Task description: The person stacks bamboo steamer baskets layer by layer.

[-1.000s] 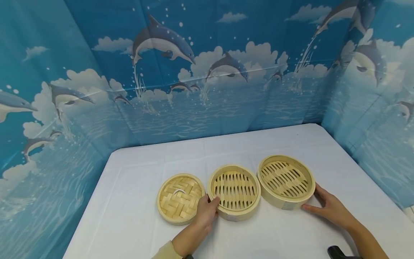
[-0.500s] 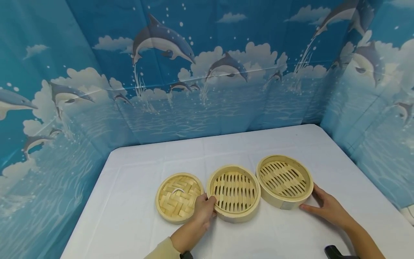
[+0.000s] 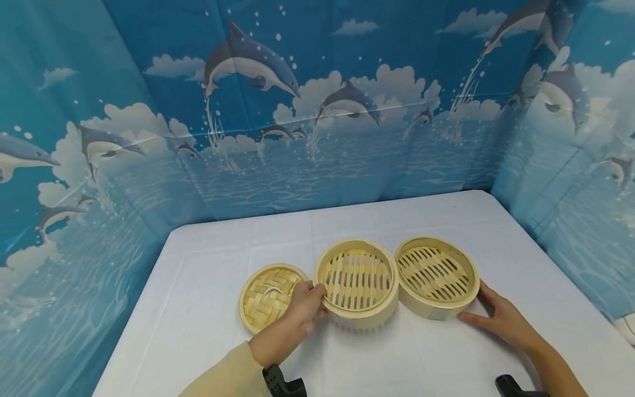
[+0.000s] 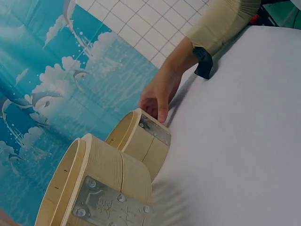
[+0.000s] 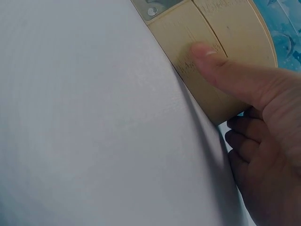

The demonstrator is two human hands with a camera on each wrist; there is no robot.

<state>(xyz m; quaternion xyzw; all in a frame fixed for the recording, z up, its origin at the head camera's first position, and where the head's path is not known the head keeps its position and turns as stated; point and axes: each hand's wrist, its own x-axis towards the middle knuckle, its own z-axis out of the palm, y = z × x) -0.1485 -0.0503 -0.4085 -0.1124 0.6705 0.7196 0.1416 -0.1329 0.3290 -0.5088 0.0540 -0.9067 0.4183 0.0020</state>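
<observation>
My left hand [image 3: 303, 303] grips the left side of the middle bamboo steamer basket [image 3: 359, 317], thumb over its rim. That basket is raised off the cloth, its slatted floor facing up, and a metal plate shows on its wall in the left wrist view. My right hand [image 3: 501, 317] holds the lower right edge of a second steamer basket [image 3: 439, 275], which sits on the table. In the right wrist view the right thumb [image 5: 216, 66] presses the basket's outer wall [image 5: 188, 42]; the fingers curl beside its edge. A woven bamboo lid [image 3: 265, 306] lies left, partly behind my left hand.
A white cloth covers the table [image 3: 208, 275]. Behind it and at both sides hangs a blue dolphin-print curtain [image 3: 347, 165]. A black strap device [image 3: 283, 381] is on my left wrist; another dark object [image 3: 513, 386] shows near the right forearm.
My left hand has lifted the middle steamer basket off the cloth, up and slightly left, now overlapping the lid more. The right hand and its basket have barely shifted.
</observation>
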